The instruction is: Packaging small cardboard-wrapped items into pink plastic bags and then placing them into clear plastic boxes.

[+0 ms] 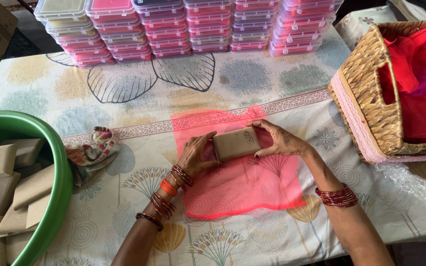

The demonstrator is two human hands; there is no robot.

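Green tub and wicker basket flanking hands

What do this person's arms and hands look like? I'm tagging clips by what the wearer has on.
Both forearms are bare, with no sleeves in view. The left hand has several groups of thin red and dark red bangles spread along the wrist and forearm, one group more orange. The right hand has one stack of dark red bangles. The fingernails look dark-painted.

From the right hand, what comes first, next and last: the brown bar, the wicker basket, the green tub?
From the right hand, in the head view:
1. Brown bar: touching it, on the sheer red cloth.
2. Wicker basket: off to the right.
3. Green tub: far left, holding more bars.
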